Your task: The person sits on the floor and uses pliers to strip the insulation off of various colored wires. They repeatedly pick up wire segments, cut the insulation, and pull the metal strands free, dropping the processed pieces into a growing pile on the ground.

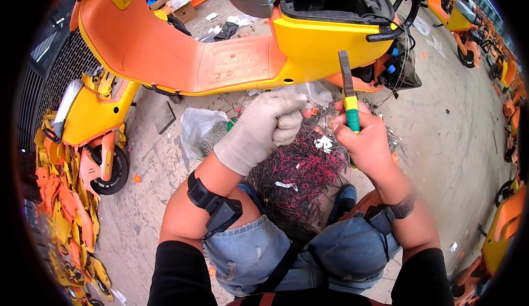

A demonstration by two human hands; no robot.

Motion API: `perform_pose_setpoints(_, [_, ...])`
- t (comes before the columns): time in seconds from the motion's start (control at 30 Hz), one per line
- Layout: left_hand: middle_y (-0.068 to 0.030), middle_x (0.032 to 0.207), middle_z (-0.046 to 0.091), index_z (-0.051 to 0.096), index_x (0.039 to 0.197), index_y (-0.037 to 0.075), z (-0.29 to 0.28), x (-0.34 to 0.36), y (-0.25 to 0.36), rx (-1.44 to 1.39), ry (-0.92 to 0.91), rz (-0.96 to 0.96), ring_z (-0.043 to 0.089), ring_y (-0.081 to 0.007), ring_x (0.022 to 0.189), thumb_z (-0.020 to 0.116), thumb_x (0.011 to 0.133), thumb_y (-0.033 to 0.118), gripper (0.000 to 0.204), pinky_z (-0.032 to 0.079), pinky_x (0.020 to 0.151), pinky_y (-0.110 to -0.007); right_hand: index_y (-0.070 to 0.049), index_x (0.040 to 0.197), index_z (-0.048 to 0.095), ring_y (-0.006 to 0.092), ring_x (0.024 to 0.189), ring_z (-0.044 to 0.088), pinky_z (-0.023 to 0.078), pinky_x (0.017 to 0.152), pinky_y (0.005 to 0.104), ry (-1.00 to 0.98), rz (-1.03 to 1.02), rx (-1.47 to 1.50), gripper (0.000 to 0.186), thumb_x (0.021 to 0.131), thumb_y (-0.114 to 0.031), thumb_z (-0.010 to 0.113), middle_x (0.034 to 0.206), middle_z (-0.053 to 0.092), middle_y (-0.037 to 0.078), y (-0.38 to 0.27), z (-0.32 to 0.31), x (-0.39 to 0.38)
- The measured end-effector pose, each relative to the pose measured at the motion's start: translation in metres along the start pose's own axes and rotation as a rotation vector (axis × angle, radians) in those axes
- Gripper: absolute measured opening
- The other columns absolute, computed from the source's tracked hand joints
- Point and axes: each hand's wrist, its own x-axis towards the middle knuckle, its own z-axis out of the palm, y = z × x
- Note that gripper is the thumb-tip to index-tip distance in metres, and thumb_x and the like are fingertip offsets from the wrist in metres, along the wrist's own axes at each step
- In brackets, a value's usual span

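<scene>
My left hand (264, 121), in a pale knitted glove, is closed with its fingers curled and thumb and forefinger together. What it pinches, if anything, is too small to make out. My bare right hand (365, 140) is wrapped round the yellow and green handles of a pair of pliers (351, 107), whose grey metal jaws point up and away from me. Both hands are held apart above a heap of black and pink cut wire-like strips (297, 173) on the floor. Beyond them stands a yellow and orange scooter (325, 41) with its seat compartment open.
A clear plastic bag (195, 129) lies left of the heap. Another yellow scooter body (93, 113) with a wheel stands at the left, above piled yellow and orange panels (69, 212). More scooters (504, 229) line the right side. Loose cables (405, 47) hang at the scooter's rear.
</scene>
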Motion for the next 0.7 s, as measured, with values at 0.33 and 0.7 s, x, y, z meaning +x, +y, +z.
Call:
perform_pose_setpoints(0.33, [0.0027,0.076,0.049,0.057,0.114,0.003,-0.036,0.017,-0.019,0.026,0.164,0.05,0.046,-0.007,0.063,0.044,0.105,0.023,0.025,0.039,0.056,-0.023,0.002,0.094,0.07,0.0102,0.094,0.055,0.044,0.088,0.0272,0.035,0.335,0.276,0.016,0.085,-0.011,0.072,0.115,0.058,0.003,0.018,-0.01,0.001])
perform_pose_setpoints(0.7, [0.0023,0.08,0.055,0.058,0.122,0.002,-0.03,0.022,-0.024,0.253,0.163,0.079,0.053,-0.0061,0.065,0.045,0.106,0.024,0.031,0.045,0.058,-0.02,0.006,0.095,0.07,0.0132,0.094,0.06,0.05,0.085,0.0284,0.042,0.204,0.254,0.015,0.086,-0.006,0.072,0.12,0.052,0.006,0.007,0.0,0.005])
